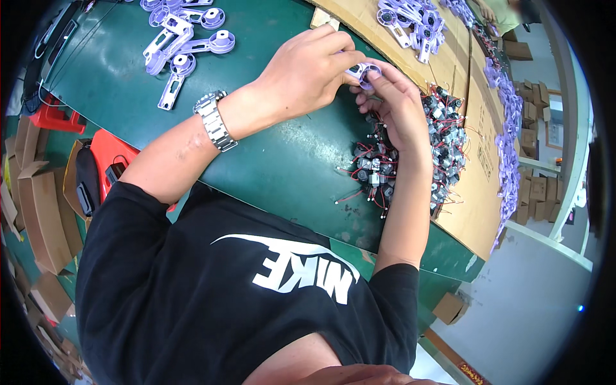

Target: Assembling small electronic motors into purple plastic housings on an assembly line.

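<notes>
Both my hands meet over the far part of the green table around one purple plastic housing (pixel 364 74) with a round ring end and a short handle. My left hand (pixel 305 72), with a metal watch on its wrist, pinches the handle end; its fingers cover most of that part. My right hand (pixel 399 102) holds the ring end, thumb pressed at the ring. Whether something small sits inside the ring I cannot make out. Beside and under my right forearm lies a heap of small dark motor-like parts (pixel 449 138) with red wires.
Several purple housings (pixel 183 64) lie on the green table (pixel 282 160) at the far left. More purple housings (pixel 417 25) rest on a cardboard sheet (pixel 478 205) to the right. A red stool (pixel 106 157) and cardboard boxes (pixel 42 212) stand at left. Another person's hand (pixel 489 14) shows far right.
</notes>
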`<state>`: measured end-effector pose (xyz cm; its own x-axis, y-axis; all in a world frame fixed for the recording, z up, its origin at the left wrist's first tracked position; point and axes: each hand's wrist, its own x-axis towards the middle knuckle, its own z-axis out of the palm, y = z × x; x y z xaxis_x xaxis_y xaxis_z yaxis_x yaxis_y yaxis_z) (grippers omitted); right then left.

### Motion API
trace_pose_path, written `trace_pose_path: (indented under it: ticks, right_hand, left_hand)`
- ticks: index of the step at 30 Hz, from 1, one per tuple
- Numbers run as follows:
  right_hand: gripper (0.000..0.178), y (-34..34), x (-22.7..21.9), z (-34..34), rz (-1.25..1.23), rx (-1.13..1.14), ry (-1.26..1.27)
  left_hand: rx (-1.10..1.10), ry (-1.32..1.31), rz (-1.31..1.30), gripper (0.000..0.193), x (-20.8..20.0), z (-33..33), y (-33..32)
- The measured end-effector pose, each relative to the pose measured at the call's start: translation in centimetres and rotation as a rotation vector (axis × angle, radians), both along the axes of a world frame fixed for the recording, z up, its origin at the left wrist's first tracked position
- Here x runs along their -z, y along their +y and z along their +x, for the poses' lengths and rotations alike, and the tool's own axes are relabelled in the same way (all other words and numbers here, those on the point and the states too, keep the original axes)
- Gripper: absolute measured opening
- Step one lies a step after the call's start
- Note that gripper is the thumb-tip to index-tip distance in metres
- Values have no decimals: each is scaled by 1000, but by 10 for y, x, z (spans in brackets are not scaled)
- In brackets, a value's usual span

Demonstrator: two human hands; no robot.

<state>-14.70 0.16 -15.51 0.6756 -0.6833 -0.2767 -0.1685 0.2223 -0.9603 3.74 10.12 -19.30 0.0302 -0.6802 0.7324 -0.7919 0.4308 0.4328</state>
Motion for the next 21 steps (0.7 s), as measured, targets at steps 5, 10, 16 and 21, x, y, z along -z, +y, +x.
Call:
trace_pose_path:
  ticks: [5, 10, 16, 21]
  right_hand:
    - [29, 4, -1, -4, -151, -40, 47]
    - [30, 8, 2, -2, -451, 3, 185]
    - [32, 6, -7, -1, -91, -16, 19]
    - [36, 3, 1, -4, -254, -62, 82]
  left_hand:
    - [-5, 28, -12, 28, -3, 2, -1]
    - [9, 15, -46, 27, -1, 1, -3]
    - [-2, 17, -64, 26, -2, 4, -3]
    - [-2, 33, -67, 27, -2, 4, -2]
